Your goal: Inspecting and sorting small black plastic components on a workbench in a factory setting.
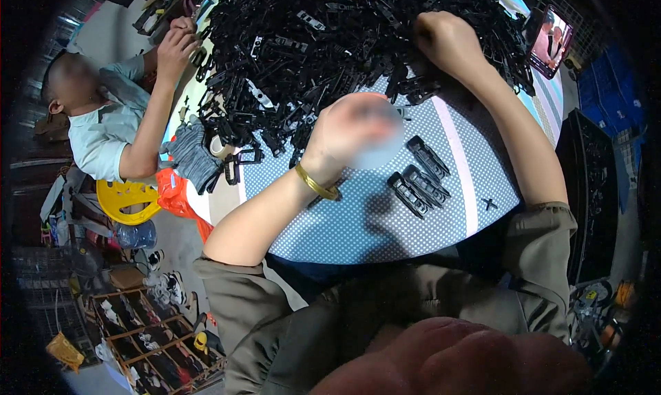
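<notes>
Left hand: my left hand is raised over the table near centre frame, forearm running in from 7 o'clock with the elbow bent. The hand is blurred, so I cannot tell whether its fingers are curled, spread or holding anything.
Left wrist: a gold bangle sits on it, just at 7 o'clock of the hand.
Right hand: my right hand is at 1 o'clock, fingers clenched down into the edge of the heap; what they grip is hidden under the knuckles. The forearm stretches back toward 4 o'clock to a rolled olive sleeve.
Heap: a large pile of black plastic clips fills the table from 11 to 1 o'clock, touching my right hand.
Set-aside pieces: three black clips lie side by side on the bare cloth, just at 4 o'clock of my left hand, apart from the heap. One small cross-shaped piece lies further toward 4 o'clock.
Table: round, covered in a blue dotted cloth with a pale stripe.
Co-worker: another person's hands work at the heap's edge at 10 o'clock.
Other: grey gloves at 9 o'clock on the table rim; a small screen at 2 o'clock.
</notes>
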Action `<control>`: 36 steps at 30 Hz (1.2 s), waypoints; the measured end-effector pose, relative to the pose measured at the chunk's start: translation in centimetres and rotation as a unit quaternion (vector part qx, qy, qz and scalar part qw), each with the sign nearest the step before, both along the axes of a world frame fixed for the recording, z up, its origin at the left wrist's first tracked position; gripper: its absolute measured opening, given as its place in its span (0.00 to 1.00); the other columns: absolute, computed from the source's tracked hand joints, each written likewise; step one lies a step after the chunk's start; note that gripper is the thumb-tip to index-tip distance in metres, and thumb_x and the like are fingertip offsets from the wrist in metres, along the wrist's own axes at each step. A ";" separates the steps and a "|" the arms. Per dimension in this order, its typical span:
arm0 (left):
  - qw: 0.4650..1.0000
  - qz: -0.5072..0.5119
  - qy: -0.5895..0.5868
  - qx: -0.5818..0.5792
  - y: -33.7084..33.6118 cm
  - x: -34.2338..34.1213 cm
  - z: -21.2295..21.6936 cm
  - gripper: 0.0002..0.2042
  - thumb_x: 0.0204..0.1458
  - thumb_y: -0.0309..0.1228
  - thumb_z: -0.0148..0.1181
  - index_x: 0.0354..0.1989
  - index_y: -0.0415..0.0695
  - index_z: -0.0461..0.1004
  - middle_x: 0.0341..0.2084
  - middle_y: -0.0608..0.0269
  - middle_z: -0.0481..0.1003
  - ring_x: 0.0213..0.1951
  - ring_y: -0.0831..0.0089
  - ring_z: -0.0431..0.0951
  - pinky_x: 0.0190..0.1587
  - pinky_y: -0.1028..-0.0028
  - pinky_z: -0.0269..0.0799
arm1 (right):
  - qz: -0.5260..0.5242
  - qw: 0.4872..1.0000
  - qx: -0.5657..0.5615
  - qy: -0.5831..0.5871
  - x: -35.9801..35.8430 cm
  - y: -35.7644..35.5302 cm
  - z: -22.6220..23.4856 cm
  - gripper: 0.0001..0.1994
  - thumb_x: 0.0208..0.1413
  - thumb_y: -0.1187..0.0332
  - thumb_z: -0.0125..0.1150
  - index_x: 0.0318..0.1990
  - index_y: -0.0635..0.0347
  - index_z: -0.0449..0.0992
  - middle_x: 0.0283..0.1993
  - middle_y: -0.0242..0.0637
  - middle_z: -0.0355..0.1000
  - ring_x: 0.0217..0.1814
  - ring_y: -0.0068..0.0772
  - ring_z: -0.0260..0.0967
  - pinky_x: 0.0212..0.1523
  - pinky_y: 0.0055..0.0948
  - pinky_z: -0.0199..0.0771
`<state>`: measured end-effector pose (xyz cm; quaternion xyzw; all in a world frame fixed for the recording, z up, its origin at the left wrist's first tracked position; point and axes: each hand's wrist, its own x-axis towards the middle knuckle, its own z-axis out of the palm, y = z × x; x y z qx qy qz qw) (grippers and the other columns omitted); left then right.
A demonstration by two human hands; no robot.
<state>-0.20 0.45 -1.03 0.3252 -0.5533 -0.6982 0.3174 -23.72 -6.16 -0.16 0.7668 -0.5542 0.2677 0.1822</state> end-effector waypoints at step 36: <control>0.991 0.016 0.124 0.035 -1.0 0.6 0.4 0.18 0.55 0.27 0.43 0.54 0.35 0.56 0.43 0.53 0.68 0.44 0.70 0.71 0.49 0.73 0.69 | 0.366 0.923 -0.046 -0.107 5.1 5.4 -0.1 0.11 0.34 0.75 0.62 0.31 0.56 0.76 0.40 0.32 0.73 0.46 0.35 0.67 0.47 0.35 0.62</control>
